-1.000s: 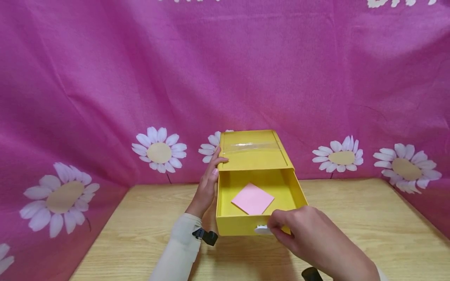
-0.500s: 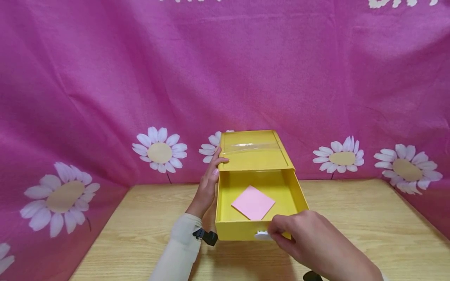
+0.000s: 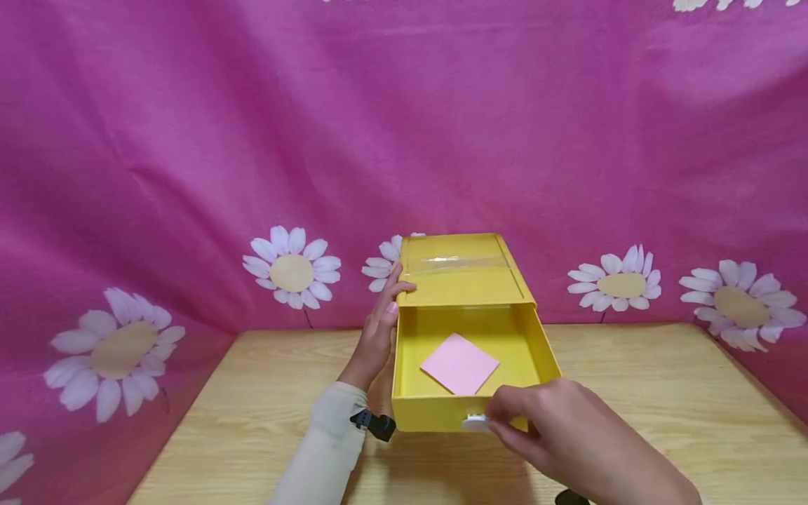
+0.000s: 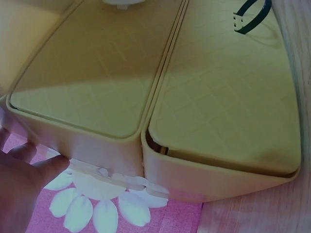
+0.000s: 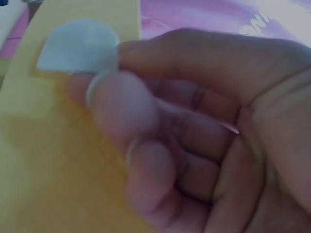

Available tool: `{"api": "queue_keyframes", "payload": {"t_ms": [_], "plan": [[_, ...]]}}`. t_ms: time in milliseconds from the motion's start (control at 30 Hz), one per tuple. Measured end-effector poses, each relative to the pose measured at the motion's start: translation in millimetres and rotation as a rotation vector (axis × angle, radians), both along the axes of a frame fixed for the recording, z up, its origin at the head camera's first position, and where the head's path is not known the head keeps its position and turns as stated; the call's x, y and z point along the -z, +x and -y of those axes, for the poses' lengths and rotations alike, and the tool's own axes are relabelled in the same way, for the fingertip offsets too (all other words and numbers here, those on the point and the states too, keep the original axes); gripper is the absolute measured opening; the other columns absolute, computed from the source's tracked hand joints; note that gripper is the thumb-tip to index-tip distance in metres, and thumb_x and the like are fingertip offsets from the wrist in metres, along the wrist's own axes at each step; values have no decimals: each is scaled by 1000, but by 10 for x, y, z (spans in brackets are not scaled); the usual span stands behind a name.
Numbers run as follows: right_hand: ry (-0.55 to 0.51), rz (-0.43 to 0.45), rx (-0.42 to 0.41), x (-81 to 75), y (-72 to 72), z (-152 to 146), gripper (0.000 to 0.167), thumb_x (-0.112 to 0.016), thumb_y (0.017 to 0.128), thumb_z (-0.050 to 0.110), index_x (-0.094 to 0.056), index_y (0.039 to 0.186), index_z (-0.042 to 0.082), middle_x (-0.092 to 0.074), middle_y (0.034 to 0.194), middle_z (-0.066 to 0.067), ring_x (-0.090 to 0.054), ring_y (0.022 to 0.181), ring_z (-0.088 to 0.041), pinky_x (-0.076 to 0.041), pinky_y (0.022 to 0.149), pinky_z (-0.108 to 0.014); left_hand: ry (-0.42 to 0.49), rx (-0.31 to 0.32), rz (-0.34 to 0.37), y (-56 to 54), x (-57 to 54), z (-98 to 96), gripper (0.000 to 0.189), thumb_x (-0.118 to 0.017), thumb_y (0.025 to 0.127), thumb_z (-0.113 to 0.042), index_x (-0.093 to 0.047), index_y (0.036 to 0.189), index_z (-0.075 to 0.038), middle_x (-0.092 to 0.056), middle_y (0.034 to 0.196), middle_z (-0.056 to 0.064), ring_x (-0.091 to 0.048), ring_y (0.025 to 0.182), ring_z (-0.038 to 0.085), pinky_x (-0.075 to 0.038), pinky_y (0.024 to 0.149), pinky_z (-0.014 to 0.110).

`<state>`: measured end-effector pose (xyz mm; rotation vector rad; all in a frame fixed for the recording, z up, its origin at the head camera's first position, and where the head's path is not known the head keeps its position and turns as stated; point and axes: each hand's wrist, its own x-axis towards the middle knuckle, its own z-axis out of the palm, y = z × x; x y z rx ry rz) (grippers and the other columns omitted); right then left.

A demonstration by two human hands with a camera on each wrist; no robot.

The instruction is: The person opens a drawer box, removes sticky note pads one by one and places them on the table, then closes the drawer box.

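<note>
A yellow plastic drawer unit [image 3: 463, 289] stands on the table, with clear tape across its top. Its upper drawer [image 3: 457, 415] is pulled out toward me, and inside lies a pink square sticky-note pad [image 3: 460, 365]. My right hand [image 3: 568, 424] pinches the small white drawer handle [image 3: 475, 422] between thumb and bent fingers; the right wrist view shows the handle [image 5: 82, 46] at the fingertips. Against the unit's left side rests my left hand [image 3: 375, 340], its fingers extended and one fingertip over the top edge. Left wrist view: two textured drawer fronts [image 4: 223, 92] side by side.
A wooden table [image 3: 265, 414] lies under the unit. Behind it hangs a pink cloth [image 3: 442, 126] printed with white daisies. A dark strap handle [image 4: 255, 17] sticks out from the other drawer front. A black wrist camera [image 3: 376, 423] sits at the left wrist.
My right hand has drawn the drawer slightly farther out toward me, the pink pad moving with it. The left hand stays on the unit's side. The head view has shifted a little.
</note>
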<state>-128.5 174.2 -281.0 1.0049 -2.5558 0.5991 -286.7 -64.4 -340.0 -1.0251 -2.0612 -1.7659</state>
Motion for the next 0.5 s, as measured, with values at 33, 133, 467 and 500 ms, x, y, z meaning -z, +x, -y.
{"api": "queue_keyframes", "payload": {"t_ms": [33, 133, 467, 500], "plan": [[2, -1, -2, -12, 4, -8, 15, -77, 80, 15, -69, 85, 27, -60, 74, 24, -42, 56, 8, -40, 51, -13, -1, 2, -4, -3, -4, -4, 41, -27, 98, -14, -40, 134, 0, -6, 162, 13, -6, 147, 27, -16, 113, 58], [27, 31, 3, -69, 4, -22, 16, -78, 80, 18, -69, 85, 29, -59, 74, 26, -43, 56, 7, -42, 51, -14, 0, 8, -21, -11, -18, -11, 41, -26, 99, -14, -40, 135, 0, -6, 161, 14, -6, 147, 27, -14, 113, 58], [22, -182, -127, -266, -29, 52, 28, -84, 70, 12, -65, 84, 27, -61, 78, 23, -44, 59, 9, -39, 54, -5, 10, 23, -16, -10, 6, 4, 40, -28, 99, -13, -41, 134, 1, -5, 161, 13, -6, 147, 27, -16, 114, 54], [28, -186, -132, -291, -38, 62, 29, -84, 70, 11, -65, 85, 26, -61, 78, 21, -45, 59, 8, -39, 54, -6, 8, 21, -15, -9, 8, 8, 40, -28, 98, -13, -41, 134, 1, -5, 161, 13, -6, 147, 27, -17, 114, 54]]}}
